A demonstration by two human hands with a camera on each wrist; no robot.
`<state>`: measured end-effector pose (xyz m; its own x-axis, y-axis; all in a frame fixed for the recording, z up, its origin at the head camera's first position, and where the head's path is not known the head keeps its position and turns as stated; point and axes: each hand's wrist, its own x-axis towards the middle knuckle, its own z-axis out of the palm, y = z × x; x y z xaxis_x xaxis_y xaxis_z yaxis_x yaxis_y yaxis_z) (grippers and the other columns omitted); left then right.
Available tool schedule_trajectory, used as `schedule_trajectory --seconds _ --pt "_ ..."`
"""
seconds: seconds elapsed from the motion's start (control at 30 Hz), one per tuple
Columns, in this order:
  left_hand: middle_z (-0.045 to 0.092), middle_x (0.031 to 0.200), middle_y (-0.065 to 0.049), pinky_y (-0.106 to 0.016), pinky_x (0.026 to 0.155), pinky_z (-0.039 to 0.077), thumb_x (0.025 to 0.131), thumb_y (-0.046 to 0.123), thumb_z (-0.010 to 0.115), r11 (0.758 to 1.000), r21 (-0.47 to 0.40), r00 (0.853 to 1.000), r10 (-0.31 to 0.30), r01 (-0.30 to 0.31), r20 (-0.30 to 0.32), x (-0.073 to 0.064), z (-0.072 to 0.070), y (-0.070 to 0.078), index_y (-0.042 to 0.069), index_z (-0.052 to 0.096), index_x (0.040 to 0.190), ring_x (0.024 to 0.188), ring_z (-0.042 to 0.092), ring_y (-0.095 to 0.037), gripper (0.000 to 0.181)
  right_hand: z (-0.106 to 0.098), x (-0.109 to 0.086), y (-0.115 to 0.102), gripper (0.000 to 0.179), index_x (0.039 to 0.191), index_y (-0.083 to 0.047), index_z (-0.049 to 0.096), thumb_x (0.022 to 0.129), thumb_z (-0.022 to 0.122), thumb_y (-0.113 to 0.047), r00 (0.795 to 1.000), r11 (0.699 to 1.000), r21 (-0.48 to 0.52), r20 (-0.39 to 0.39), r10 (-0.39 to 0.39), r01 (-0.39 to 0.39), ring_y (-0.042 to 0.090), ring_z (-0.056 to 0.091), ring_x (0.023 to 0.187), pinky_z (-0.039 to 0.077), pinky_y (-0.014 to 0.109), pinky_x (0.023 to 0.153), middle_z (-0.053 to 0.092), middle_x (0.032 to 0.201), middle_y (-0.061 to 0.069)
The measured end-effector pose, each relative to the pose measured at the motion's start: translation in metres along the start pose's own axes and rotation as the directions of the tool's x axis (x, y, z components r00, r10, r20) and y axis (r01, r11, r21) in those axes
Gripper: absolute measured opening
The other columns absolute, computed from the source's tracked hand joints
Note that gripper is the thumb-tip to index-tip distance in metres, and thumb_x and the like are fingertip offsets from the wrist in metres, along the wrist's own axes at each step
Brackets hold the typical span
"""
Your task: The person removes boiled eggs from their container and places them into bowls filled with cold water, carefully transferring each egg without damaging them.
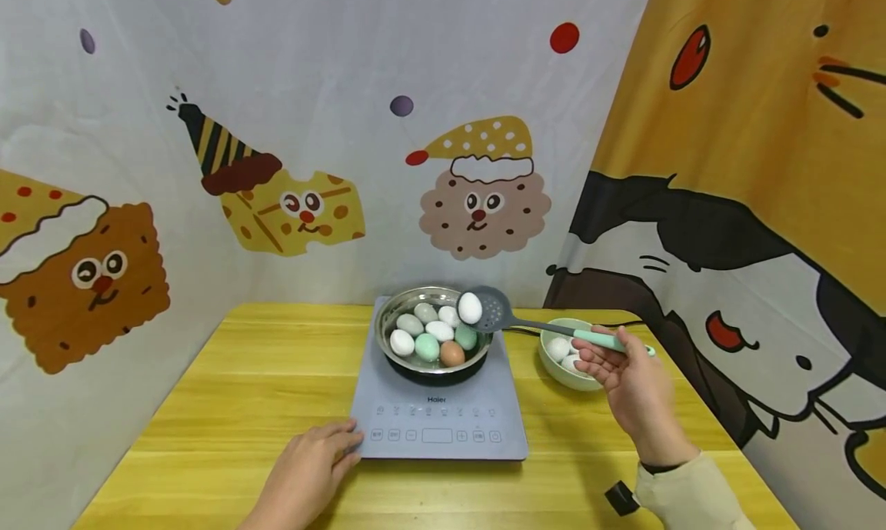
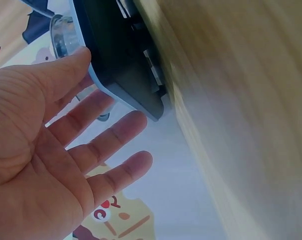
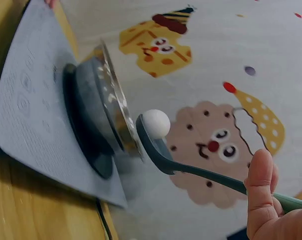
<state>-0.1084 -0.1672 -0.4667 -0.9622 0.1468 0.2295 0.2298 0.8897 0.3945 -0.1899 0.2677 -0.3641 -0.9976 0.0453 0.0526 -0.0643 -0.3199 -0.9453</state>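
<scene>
My right hand point(image 1: 637, 384) grips the mint-green handle of a grey slotted spoon point(image 1: 497, 310). In the spoon's bowl lies one white egg point(image 1: 470, 308), overlapping the right rim of the steel pot point(image 1: 388, 355) in the head view. From the right wrist view, the egg point(image 3: 155, 124) sits in the spoon, apart from the pot's side. Inside the pot are several eggs in white, grey-green and green, plus a brown egg point(image 1: 452, 353). My left hand point(image 1: 308, 465) touches the front left corner of the induction cooker point(image 1: 436, 418), its fingers extended in the left wrist view.
Right of the cooker stands a pale green bowl point(image 1: 576, 382) holding several white eggs point(image 1: 557, 349). A small black object point(image 1: 621, 498) lies by my right sleeve. A dark cable point(image 1: 522, 331) runs behind the bowl. Behind the wooden table point(image 1: 228, 407) hangs a cartoon-printed curtain point(image 1: 332, 68).
</scene>
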Motion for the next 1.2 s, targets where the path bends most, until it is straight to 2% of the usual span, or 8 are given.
schedule_trajectory --seconds 0.17,0.3,0.47,0.7,0.87,1.03,1.1,1.2 --pt "0.078 0.130 -0.004 -0.054 0.102 0.061 0.090 0.020 0.087 1.000 -0.006 1.000 -0.002 0.002 0.002 0.000 -0.002 0.001 0.016 0.084 0.113 0.119 0.075 -0.030 0.023 -0.028 -0.005 -0.012 0.039 0.119 -0.009 0.073 0.116 0.047 -0.036 0.998 0.997 0.068 -0.053 -0.032 0.036 0.017 0.081 0.093 0.069 0.031 0.081 0.084 0.106 0.009" --pt "0.078 0.130 -0.005 -0.053 0.101 0.062 0.090 0.020 0.087 1.000 -0.011 1.000 0.003 -0.003 0.004 0.001 -0.003 0.001 0.016 0.084 0.112 0.118 0.075 -0.031 0.023 -0.052 -0.010 -0.019 0.036 0.117 -0.013 0.076 0.114 0.051 -0.038 0.984 0.997 0.074 -0.177 -0.019 0.032 0.018 0.081 0.092 0.069 0.032 0.079 0.084 0.105 0.008" --pt "0.078 0.130 -0.006 -0.053 0.101 0.062 0.090 0.019 0.087 1.000 -0.009 1.000 0.003 -0.003 0.005 0.001 -0.004 0.001 0.015 0.084 0.113 0.118 0.075 -0.031 0.023 -0.077 -0.017 -0.020 0.035 0.113 -0.014 0.076 0.113 0.052 -0.039 0.942 0.999 0.034 -0.335 -0.011 0.023 0.018 0.082 0.086 0.069 0.033 0.074 0.084 0.099 0.006" --pt "0.078 0.130 -0.006 -0.054 0.101 0.062 0.090 0.019 0.087 1.000 0.001 1.000 0.003 -0.003 0.002 0.000 -0.003 0.000 0.015 0.083 0.113 0.118 0.075 -0.032 0.024 -0.097 -0.026 -0.016 0.032 0.110 -0.013 0.076 0.111 0.057 -0.039 0.888 0.999 -0.017 -0.458 -0.040 0.037 0.018 0.081 0.077 0.069 0.033 0.070 0.084 0.092 0.006" --pt "0.078 0.131 -0.006 -0.056 0.101 0.061 0.090 0.019 0.087 1.000 -0.001 1.000 0.002 -0.002 0.003 -0.001 -0.003 0.001 0.014 0.083 0.113 0.119 0.075 -0.033 0.024 -0.098 -0.031 -0.010 0.035 0.118 -0.011 0.071 0.111 0.057 -0.042 0.845 0.980 -0.198 -0.519 -0.130 0.030 0.013 0.079 0.073 0.067 0.028 0.067 0.083 0.090 -0.001" --pt "0.078 0.132 -0.006 -0.058 0.101 0.061 0.091 0.020 0.086 1.000 0.003 1.000 -0.001 0.001 0.005 -0.001 -0.002 0.001 0.015 0.083 0.114 0.120 0.075 -0.033 0.024 -0.092 -0.036 -0.007 0.040 0.128 -0.004 0.067 0.112 0.055 -0.039 0.812 0.900 -0.436 -0.520 -0.266 0.015 0.008 0.076 0.067 0.065 0.023 0.064 0.080 0.086 -0.008" --pt "0.077 0.132 -0.006 -0.058 0.101 0.060 0.091 0.020 0.086 1.000 0.002 1.000 -0.001 0.001 0.005 -0.001 -0.001 0.002 0.015 0.083 0.115 0.120 0.075 -0.033 0.025 -0.090 -0.037 -0.006 0.044 0.131 -0.002 0.067 0.113 0.051 -0.038 0.808 0.832 -0.555 -0.490 -0.327 0.001 0.005 0.075 0.066 0.064 0.019 0.064 0.078 0.085 -0.014" --pt "0.077 0.132 -0.006 -0.058 0.102 0.060 0.090 0.019 0.086 1.000 -0.002 1.000 0.000 0.000 0.002 -0.002 -0.001 0.003 0.015 0.083 0.115 0.120 0.075 -0.033 0.025 -0.088 -0.040 -0.003 0.049 0.135 -0.002 0.068 0.115 0.046 -0.040 0.809 0.697 -0.717 -0.424 -0.407 -0.024 -0.002 0.073 0.066 0.061 0.011 0.066 0.073 0.085 -0.025"
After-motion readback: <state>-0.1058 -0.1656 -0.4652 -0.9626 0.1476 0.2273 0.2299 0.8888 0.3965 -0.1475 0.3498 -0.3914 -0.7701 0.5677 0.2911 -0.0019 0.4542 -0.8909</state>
